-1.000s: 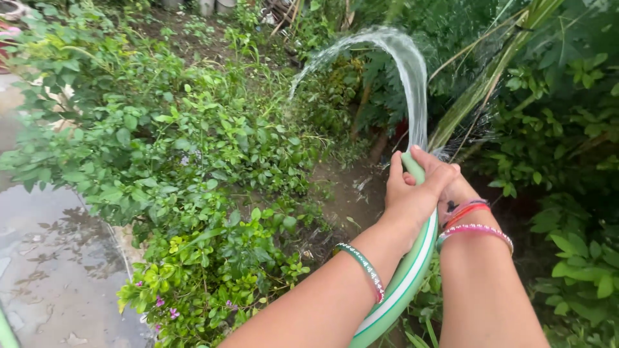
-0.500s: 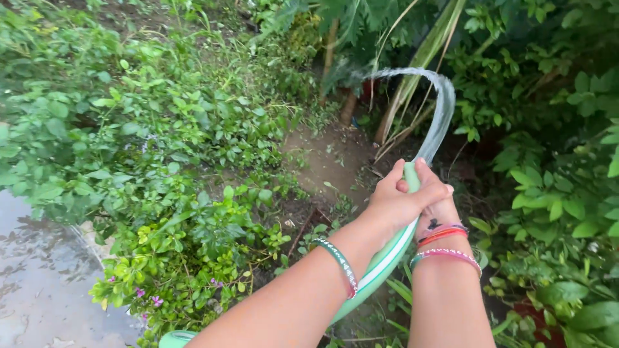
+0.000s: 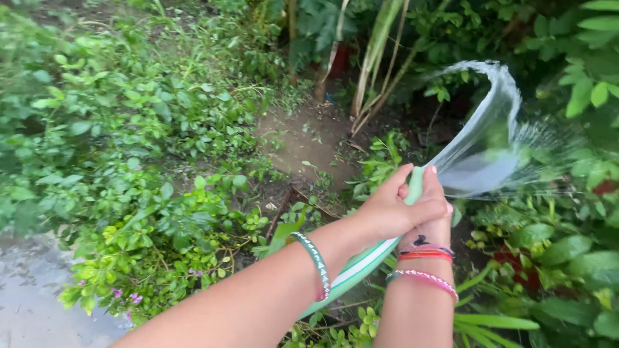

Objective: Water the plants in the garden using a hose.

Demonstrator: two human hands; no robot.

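Both hands, left hand (image 3: 390, 209) and right hand (image 3: 431, 222), clamped around green hose (image 3: 361, 265) tip, spraying water (image 3: 480, 151) rightward; next, keep thumb pressure steady

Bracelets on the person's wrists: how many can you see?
4. One green-and-white beaded bracelet on the left wrist; on the right wrist a dark purple band, a red-orange band and a pink beaded bracelet. More may be hidden.
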